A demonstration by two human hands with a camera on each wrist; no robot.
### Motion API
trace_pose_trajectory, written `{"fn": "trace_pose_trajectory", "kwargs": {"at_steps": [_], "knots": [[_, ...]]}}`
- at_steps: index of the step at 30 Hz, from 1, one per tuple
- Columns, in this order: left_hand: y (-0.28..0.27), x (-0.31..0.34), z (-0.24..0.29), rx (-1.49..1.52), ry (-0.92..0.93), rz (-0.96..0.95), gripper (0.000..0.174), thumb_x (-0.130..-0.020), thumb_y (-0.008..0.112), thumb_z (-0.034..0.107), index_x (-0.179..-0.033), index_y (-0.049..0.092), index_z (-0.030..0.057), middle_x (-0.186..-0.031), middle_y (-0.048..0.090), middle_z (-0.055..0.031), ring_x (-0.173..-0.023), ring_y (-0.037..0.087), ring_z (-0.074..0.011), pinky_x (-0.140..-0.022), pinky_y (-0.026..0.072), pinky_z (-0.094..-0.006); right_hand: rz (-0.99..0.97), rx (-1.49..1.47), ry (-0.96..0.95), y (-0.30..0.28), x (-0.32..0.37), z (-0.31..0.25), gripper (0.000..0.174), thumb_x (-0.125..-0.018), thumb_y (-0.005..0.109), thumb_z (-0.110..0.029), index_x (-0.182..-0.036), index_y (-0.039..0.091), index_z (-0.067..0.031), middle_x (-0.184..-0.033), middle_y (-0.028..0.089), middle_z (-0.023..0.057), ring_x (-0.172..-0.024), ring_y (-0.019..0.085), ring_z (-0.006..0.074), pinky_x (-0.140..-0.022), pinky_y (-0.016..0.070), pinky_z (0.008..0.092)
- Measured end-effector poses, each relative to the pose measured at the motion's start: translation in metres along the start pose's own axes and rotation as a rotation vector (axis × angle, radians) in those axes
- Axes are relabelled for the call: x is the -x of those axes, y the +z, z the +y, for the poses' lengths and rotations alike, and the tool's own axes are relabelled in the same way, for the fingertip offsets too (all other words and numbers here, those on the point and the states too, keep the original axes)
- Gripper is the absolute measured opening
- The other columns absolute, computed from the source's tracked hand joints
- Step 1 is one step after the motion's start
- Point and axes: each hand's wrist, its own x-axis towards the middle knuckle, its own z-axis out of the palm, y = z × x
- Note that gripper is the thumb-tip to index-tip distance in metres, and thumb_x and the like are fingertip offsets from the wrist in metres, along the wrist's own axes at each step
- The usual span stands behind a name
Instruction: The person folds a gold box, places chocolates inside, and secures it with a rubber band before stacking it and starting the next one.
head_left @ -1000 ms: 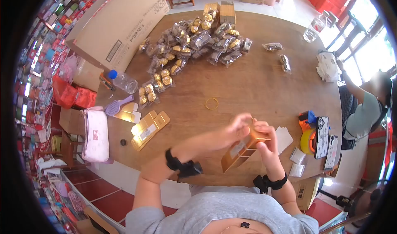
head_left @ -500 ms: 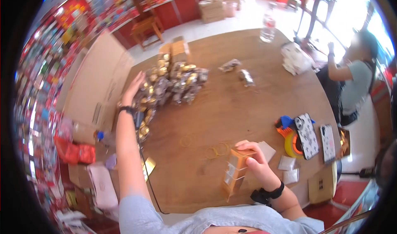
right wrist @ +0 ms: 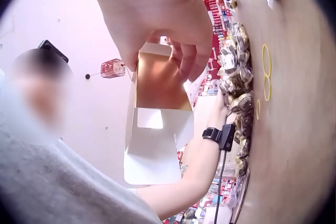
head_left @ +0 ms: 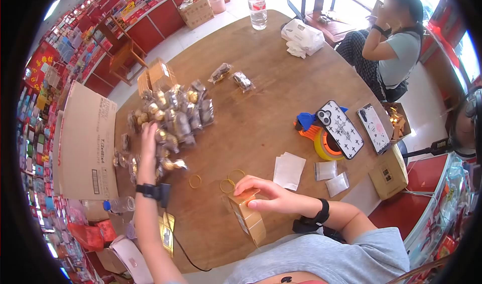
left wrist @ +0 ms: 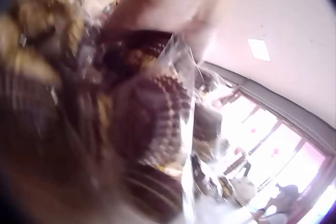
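My left hand (head_left: pixel 149 146) reaches over the left side of a pile of wrapped gold-and-brown packets (head_left: pixel 181 126), fingers extended. The left wrist view shows this hand (left wrist: pixel 168 3) blurred, with a clear-wrapped packet (left wrist: pixel 157 119) close below the palm; its fingertips are hidden. Near the front edge, my right hand (head_left: pixel 271 196) holds a gold box (head_left: pixel 248 221) between thumb and fingers. The right wrist view shows that hand (right wrist: pixel 163 14) gripping the box's upper end, with the gold inside (right wrist: pixel 163 85) and a white flap (right wrist: pixel 152 161) visible.
Yellow rings (head_left: pixel 195 181) lie between the hands. White papers (head_left: pixel 288 170), small sachets (head_left: pixel 337 184), a tape roll (head_left: pixel 327 146) and phones (head_left: pixel 341 129) are at right. Two packets (head_left: pixel 220 73), a bottle (head_left: pixel 257 8) and a white bag (head_left: pixel 303 37) sit farther back. A carton (head_left: pixel 85 143) stands left.
My left hand has left the gold box and moved to the packet pile. My right hand still holds the box, now lower. The head view has turned, and the seated person's hand is raised.
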Motion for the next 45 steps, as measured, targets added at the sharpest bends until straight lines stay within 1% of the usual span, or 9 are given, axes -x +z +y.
{"fn": "trace_pose_trajectory", "kwargs": {"at_steps": [7, 15, 18, 21, 23, 27, 30, 35, 45], "knots": [[0.140, -0.001, 0.026, -0.054, 0.067, 0.305, 0.062, -0.085, 0.053, 0.048, -0.123, 0.051, -0.0003, -0.122, 0.053, -0.0197, -0.115, 0.048, -0.0312, -0.098, 0.0358, -0.0392, 0.051, 0.057, 0.003, 0.004, 0.000, -0.003, 0.034, -0.091, 0.056, -0.023, -0.117, 0.051, -0.0027, -0.114, 0.050, 0.0066, -0.111, 0.047, 0.0160, -0.096, 0.0371, 0.0311], [0.270, 0.011, 0.087, 0.130, 0.009, 0.111, 0.080, -0.087, 0.036, 0.065, -0.138, 0.031, 0.0028, -0.140, 0.031, -0.0238, -0.133, 0.025, -0.0361, -0.107, 0.0220, -0.0434, 0.103, 0.018, -0.005, 0.005, 0.001, 0.000, 0.032, -0.090, 0.056, -0.020, -0.117, 0.050, -0.0024, -0.114, 0.049, 0.0062, -0.111, 0.047, 0.0156, -0.095, 0.0370, 0.0309], [0.248, 0.044, 0.112, 0.271, 0.039, -0.422, 0.072, -0.088, 0.042, 0.060, -0.138, 0.033, 0.0094, -0.138, 0.038, -0.0198, -0.130, 0.033, -0.0318, -0.106, 0.0256, -0.0402, 0.132, -0.011, -0.025, 0.005, 0.000, -0.002, 0.031, -0.090, 0.055, -0.019, -0.116, 0.050, -0.0022, -0.113, 0.049, 0.0060, -0.111, 0.047, 0.0159, -0.095, 0.0367, 0.0308], [0.201, 0.034, 0.088, -0.412, 0.557, -0.247, 0.064, -0.088, 0.046, 0.056, -0.132, 0.042, 0.0101, -0.130, 0.047, -0.0178, -0.123, 0.041, -0.0323, -0.101, 0.0319, -0.0407, 0.163, 0.008, -0.016, 0.003, 0.002, -0.002, 0.031, -0.089, 0.057, -0.018, -0.115, 0.052, -0.0024, -0.113, 0.048, 0.0061, -0.109, 0.047, 0.0158, -0.095, 0.0358, 0.0307], [0.121, 0.042, 0.114, -0.679, 0.586, -0.143, 0.062, -0.086, 0.049, 0.055, -0.126, 0.048, 0.0078, -0.128, 0.048, -0.0166, -0.122, 0.041, -0.0325, -0.100, 0.0330, -0.0445, 0.176, 0.010, 0.003, 0.005, 0.002, -0.004, 0.031, -0.088, 0.058, -0.018, -0.114, 0.052, -0.0025, -0.114, 0.048, 0.0065, -0.109, 0.047, 0.0158, -0.095, 0.0356, 0.0308], [-0.027, -0.016, 0.027, -0.996, 0.300, 0.367, 0.068, -0.082, 0.052, 0.056, -0.129, 0.046, 0.0071, -0.132, 0.044, -0.0181, -0.126, 0.036, -0.0357, -0.103, 0.0284, -0.0486, 0.167, 0.035, -0.038, 0.009, 0.002, -0.002, 0.033, -0.086, 0.060, -0.018, -0.113, 0.053, -0.0022, -0.113, 0.049, 0.0072, -0.110, 0.047, 0.0175, -0.095, 0.0354, 0.0309], [-0.106, -0.038, -0.037, -1.092, -0.091, 0.404, 0.082, -0.080, 0.050, 0.063, -0.141, 0.029, 0.0124, -0.146, 0.023, -0.0210, -0.135, 0.020, -0.0374, -0.108, 0.0203, -0.0485, 0.151, 0.090, 0.007, 0.011, 0.001, 0.003, 0.032, -0.085, 0.060, -0.017, -0.113, 0.053, -0.0023, -0.114, 0.049, 0.0074, -0.111, 0.047, 0.0184, -0.095, 0.0363, 0.0312], [-0.127, -0.056, -0.035, -0.950, -0.046, 0.166, 0.089, -0.076, 0.049, 0.070, -0.146, 0.017, 0.0244, -0.152, 0.004, -0.0150, -0.139, 0.006, -0.0345, -0.111, 0.0155, -0.0498, 0.158, 0.111, 0.065, 0.010, -0.003, 0.010, 0.033, -0.084, 0.060, -0.017, -0.112, 0.052, -0.0020, -0.114, 0.048, 0.0070, -0.111, 0.047, 0.0178, -0.093, 0.0380, 0.0309], [-0.040, -0.089, -0.033, -0.878, 0.019, -0.169, 0.106, -0.064, 0.067, 0.061, -0.145, 0.017, 0.0133, -0.141, 0.021, -0.0306, -0.132, 0.018, -0.0456, -0.108, 0.0225, -0.0467, 0.192, 0.089, 0.065, 0.012, -0.004, 0.003, 0.033, -0.085, 0.060, -0.019, -0.112, 0.053, -0.0011, -0.113, 0.048, 0.0074, -0.108, 0.047, 0.0173, -0.095, 0.0359, 0.0303]]}}
